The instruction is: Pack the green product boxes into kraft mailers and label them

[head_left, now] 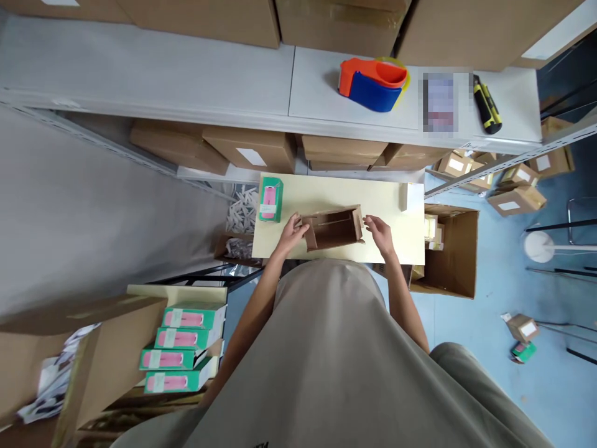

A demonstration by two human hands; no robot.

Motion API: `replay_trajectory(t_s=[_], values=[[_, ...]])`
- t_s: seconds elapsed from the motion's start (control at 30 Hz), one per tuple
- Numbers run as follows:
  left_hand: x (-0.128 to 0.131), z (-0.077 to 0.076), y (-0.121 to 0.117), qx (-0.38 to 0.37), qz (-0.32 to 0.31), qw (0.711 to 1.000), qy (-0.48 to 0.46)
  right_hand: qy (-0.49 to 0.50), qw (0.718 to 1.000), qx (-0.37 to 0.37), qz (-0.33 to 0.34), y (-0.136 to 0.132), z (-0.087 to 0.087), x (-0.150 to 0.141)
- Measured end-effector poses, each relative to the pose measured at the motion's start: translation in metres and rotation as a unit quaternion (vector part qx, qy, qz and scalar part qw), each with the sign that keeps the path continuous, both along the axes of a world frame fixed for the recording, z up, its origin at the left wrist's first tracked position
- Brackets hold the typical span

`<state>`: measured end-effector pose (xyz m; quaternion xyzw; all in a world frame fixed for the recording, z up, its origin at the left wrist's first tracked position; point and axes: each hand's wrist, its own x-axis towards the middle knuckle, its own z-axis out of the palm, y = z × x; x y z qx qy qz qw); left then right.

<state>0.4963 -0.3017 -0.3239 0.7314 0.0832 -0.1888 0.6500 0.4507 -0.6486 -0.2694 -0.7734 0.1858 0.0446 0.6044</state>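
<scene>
A small brown cardboard box (334,233) lies open-topped on the pale table in front of me, its inside showing dark and bare. My left hand (293,234) pinches its left end between thumb and fingers. At the opposite end, my right hand (380,233) has its fingers stretched out and apart, close beside the right end flap; whether they touch it I cannot tell. A green box with a pink picture (270,199) stands at the table's left edge, and a small white box (411,196) sits at the right.
On the shelf above are an orange and blue tape dispenser (374,83) and a yellow-black box cutter (487,106). Several green boxes (181,339) stand at lower left. A large open carton (454,252) is right of the table (392,249).
</scene>
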Motion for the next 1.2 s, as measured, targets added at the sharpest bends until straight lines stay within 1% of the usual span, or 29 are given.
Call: replay_trajectory(t_s=[0.1,0.17,0.27,0.33,0.4,0.5,0.6,0.67,0.73,0.8,0.87,0.93,1.0,1.07,1.13,1.2], values=[[-0.003,-0.006,-0.001,-0.002,0.016,0.999,0.039,0.007,0.998,-0.01,0.061,0.0,-0.005,0.019],[-0.001,-0.009,-0.007,0.003,0.024,1.0,0.015,0.022,0.995,-0.01,0.094,0.002,-0.011,0.028],[0.006,-0.016,-0.017,0.017,0.04,0.999,-0.014,0.03,0.993,-0.024,0.115,0.002,-0.02,0.038],[0.011,-0.019,-0.021,0.028,0.051,0.998,-0.021,0.027,0.991,-0.053,0.121,-0.001,-0.023,0.043],[0.016,-0.019,-0.022,0.035,0.055,0.997,-0.032,0.025,0.987,-0.085,0.132,-0.007,-0.024,0.047],[0.02,-0.009,-0.017,0.019,0.03,0.998,-0.057,0.027,0.983,-0.1,0.151,-0.014,-0.023,0.051],[0.019,0.01,-0.011,-0.014,-0.035,0.997,-0.071,0.035,0.985,-0.079,0.15,-0.017,-0.025,0.052],[0.018,0.021,-0.01,-0.042,-0.081,0.994,-0.055,0.044,0.987,-0.06,0.14,-0.018,-0.028,0.054],[0.018,0.028,-0.01,-0.056,-0.112,0.991,-0.042,0.053,0.989,-0.048,0.129,-0.017,-0.031,0.057],[0.02,0.029,-0.012,-0.033,-0.128,0.99,-0.054,0.052,0.99,-0.048,0.12,-0.017,-0.032,0.06],[0.023,0.026,-0.013,0.016,-0.12,0.99,-0.079,0.043,0.991,-0.04,0.118,-0.016,-0.031,0.062],[0.026,0.023,-0.015,0.058,-0.091,0.989,-0.097,0.038,0.992,-0.011,0.122,-0.016,-0.027,0.062],[0.028,0.021,-0.016,0.08,-0.065,0.989,-0.105,0.04,0.991,0.029,0.127,-0.015,-0.024,0.057],[0.03,0.019,-0.017,0.092,-0.06,0.988,-0.109,0.043,0.989,0.044,0.132,-0.012,-0.022,0.051],[0.031,0.018,-0.02,0.103,-0.055,0.987,-0.11,0.045,0.99,0.036,0.126,-0.01,-0.026,0.045],[0.031,0.015,-0.023,0.107,-0.035,0.988,-0.103,0.06,0.992,0.036,0.106,-0.007,-0.035,0.043]])
